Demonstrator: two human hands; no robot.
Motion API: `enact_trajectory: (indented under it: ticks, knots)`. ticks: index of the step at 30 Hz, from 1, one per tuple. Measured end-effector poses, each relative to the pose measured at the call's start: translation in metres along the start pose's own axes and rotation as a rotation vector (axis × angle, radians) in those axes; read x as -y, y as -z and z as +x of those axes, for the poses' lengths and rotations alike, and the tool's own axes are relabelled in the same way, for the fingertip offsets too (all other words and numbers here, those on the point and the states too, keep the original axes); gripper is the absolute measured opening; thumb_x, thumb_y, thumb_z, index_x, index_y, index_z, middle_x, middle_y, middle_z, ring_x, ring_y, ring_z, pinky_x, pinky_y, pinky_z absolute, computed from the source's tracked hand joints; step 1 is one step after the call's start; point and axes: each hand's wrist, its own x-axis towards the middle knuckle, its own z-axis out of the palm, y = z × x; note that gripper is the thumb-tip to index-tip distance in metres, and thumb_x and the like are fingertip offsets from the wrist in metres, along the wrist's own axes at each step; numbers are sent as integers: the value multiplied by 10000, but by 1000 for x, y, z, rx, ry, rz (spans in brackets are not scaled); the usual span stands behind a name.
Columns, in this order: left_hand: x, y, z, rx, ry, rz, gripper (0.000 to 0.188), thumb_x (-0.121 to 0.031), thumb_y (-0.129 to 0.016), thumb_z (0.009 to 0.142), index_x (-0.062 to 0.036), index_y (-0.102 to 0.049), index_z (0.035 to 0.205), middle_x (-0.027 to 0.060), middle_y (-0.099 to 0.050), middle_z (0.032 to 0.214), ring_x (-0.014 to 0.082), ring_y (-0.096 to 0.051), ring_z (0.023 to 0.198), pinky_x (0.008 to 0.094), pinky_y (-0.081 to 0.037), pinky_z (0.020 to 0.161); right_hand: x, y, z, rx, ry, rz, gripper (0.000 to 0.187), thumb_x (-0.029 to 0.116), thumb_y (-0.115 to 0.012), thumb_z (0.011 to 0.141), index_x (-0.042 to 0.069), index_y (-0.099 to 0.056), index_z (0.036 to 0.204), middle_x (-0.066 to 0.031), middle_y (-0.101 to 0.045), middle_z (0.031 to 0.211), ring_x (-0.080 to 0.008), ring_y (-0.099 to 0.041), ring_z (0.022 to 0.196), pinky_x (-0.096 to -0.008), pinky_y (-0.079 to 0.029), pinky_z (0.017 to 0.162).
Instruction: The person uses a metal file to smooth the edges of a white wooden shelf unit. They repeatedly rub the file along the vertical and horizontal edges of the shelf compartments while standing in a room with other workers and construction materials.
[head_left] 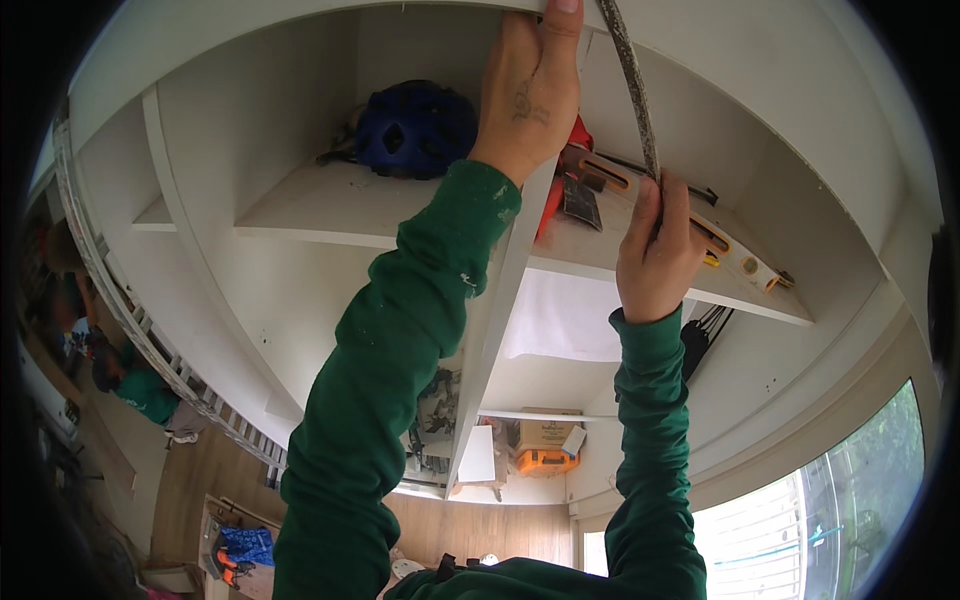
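Observation:
My left hand (530, 95) reaches up to the upper front board (440, 6) of a white cabinet. Its thumb lies on the front of the board and the fingers go behind the edge, out of sight. Between the thumb and fingers of my right hand (662, 250) is the lower end of a long, narrow, speckled grey strip (632, 75). The strip rises past the board and leaves the picture at the top. Behind my right hand, a spirit level (745, 262) lies on the shelf. A blue bike helmet (417, 130) sits on the shelf left of my left hand.
An upright divider (500, 330) parts the shelves. Red cloth (549, 210) and a dark packet (582, 204) lie beside the level. Lower down are a cardboard box (548, 433) and an orange case (547, 461). At left stand a ladder (190, 375) and a person in green (145, 395).

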Motion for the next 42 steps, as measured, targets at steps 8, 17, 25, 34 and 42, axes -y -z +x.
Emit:
enact_trajectory:
  ticks: [8,17,25,34,42]
  knots:
    - [-12,-2,-3,-12,-13,5,796,-571,-330,1042,157,-385,1361,302,-468,1311,356,-463,1228,423,-350,1077,2,3,4,-57,89,-39,153,167,-629,974,59,-623,1082,-115,-603,619,-278,-590,476,-342,-434,444]
    - [-6,2,1,9,-20,41,756,-561,-344,1042,145,-458,1290,293,-524,1211,349,-510,1145,425,-383,1033,3,-1,0,-72,69,-45,144,173,-625,978,61,-627,1069,-120,-609,617,-279,-592,474,-329,-440,450]
    - [-2,1,-3,20,123,68,773,-589,-339,1031,143,-477,1239,287,-541,1144,347,-529,1105,430,-400,999,0,-5,-6,-35,-8,-28,149,155,-620,980,49,-625,1084,-122,-566,591,-279,-563,460,-330,-424,442]
    - [-10,-2,-1,-126,-3,43,737,-581,-352,1031,124,-525,1159,291,-558,1102,355,-549,1040,442,-415,950,7,-3,8,-56,32,-43,130,146,-614,985,35,-617,1053,-133,-583,601,-270,-568,451,-311,-426,442]
    - [-12,-1,-1,-61,62,41,719,-569,-359,1032,125,-532,1110,293,-567,1047,380,-560,1005,460,-427,914,0,-4,7,-93,17,-9,138,147,-583,1004,20,-597,1057,-110,-567,607,-208,-540,464,-275,-410,464]
